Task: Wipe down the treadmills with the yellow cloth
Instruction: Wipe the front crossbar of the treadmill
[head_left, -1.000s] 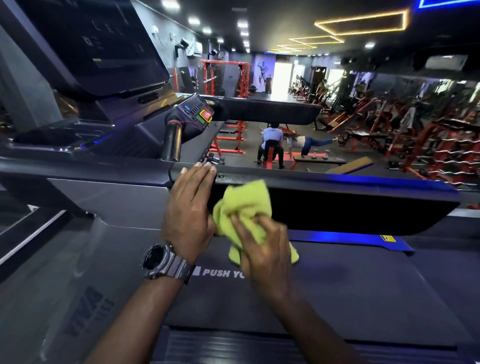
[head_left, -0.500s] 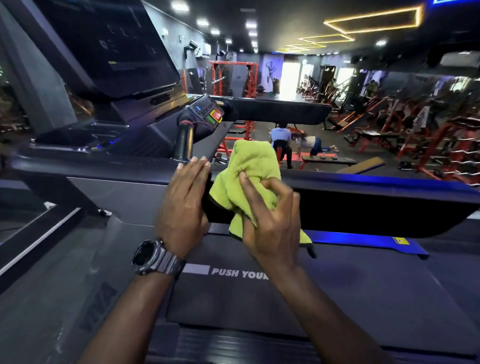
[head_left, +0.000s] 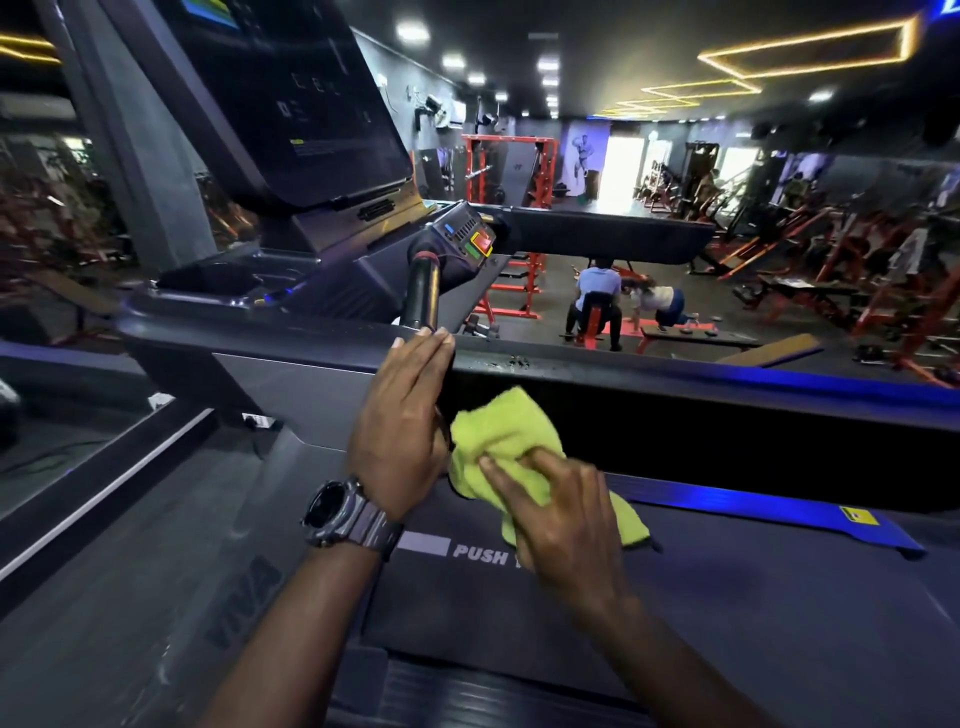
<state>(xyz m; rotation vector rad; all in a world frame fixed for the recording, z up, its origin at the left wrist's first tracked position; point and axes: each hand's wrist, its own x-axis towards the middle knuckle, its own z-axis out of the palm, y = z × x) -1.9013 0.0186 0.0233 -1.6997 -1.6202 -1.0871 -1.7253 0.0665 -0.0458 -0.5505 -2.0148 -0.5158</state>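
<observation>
A dark treadmill fills the view, with its side handrail (head_left: 675, 384) running across the middle and its console screen (head_left: 296, 104) up at the left. My right hand (head_left: 561, 514) presses the bunched yellow cloth (head_left: 498, 436) against the black inner face of the handrail, fingers curled into the fabric. My left hand (head_left: 400, 415), with a watch on the wrist, rests flat with straight fingers on the rail just left of the cloth. The lower part of the cloth hangs over the belt cover marked PUSH.
A control handle with coloured buttons (head_left: 467, 241) juts up just beyond my left hand. A second treadmill rail (head_left: 608, 236) lies further back. Two people (head_left: 597, 306) exercise on the gym floor among red racks and benches (head_left: 519, 171).
My right hand has pulled the cloth down from the top of the rail to its lower inner face. My left hand stays on the rail.
</observation>
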